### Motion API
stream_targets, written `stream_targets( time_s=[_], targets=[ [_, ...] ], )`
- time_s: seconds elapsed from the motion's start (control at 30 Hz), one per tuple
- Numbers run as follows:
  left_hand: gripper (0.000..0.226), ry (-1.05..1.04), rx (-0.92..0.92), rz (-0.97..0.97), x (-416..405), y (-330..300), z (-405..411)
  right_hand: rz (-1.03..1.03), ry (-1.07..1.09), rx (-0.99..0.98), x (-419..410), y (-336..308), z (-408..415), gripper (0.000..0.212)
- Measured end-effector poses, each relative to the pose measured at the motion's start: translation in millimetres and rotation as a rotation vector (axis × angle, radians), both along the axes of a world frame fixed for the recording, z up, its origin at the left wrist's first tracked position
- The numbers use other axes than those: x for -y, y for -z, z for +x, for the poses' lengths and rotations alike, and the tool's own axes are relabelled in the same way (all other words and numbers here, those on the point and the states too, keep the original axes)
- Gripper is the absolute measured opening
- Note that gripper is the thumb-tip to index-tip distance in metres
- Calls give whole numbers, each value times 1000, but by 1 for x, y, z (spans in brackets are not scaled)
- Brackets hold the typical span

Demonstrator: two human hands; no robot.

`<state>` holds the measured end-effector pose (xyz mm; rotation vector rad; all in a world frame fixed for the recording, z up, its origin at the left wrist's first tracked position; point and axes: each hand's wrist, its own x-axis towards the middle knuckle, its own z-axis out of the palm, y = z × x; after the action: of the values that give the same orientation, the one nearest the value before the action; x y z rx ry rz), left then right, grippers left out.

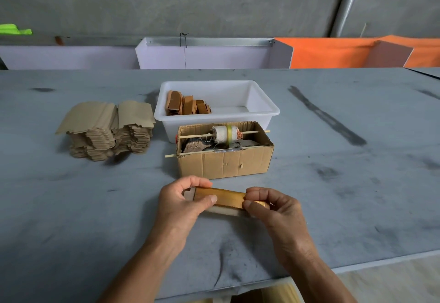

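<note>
- The left hand point(184, 204) pinches the left end of a gold card blank point(222, 197). Its thumb lies on top and its fingers curl over the far edge.
- The right hand point(271, 210) grips the right end of the same blank. Its thumb presses the near edge and its bent fingers cover the far corner.
- The gold card blank lies flat and slightly slanted between the two hands, just in front of the cardboard box point(226, 163). A pale flap shows at its left end and a pale strip along its near edge.
- The cardboard box stands open-topped on the grey table point(333, 183). A thin stick runs across its top and carries a spool of whitish thread point(226, 133).
- Directly behind the cardboard box and touching it sits a white plastic tub point(273, 110). A handful of folded brown pieces point(188, 105) leans in the tub's left part.
- To the left of the cardboard box, well apart from it, stands a stack of tan card blanks point(107, 131). Its top sheets are fanned and overhanging.
- Far behind the cardboard box, past the table's back edge, stand pale panels and an orange panel point(333, 52).
</note>
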<state>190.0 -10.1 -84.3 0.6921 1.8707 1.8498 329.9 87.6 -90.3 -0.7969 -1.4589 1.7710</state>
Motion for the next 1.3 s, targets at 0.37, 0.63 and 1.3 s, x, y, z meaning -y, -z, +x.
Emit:
stream_targets(
  time_s=[0.37,0.63,1.3],
  targets=[
    [39,381,-116,-65,13,-7,-9,-11,58,165,-3,-5,-3,22],
    [26,233,-145,-174,5,-2,-11,-58,6,194,-6,-9,-10,21],
    [62,85,99,-34,-4,-13,-11,-308,-94,-32,-5,-5,-25,89]
  ],
)
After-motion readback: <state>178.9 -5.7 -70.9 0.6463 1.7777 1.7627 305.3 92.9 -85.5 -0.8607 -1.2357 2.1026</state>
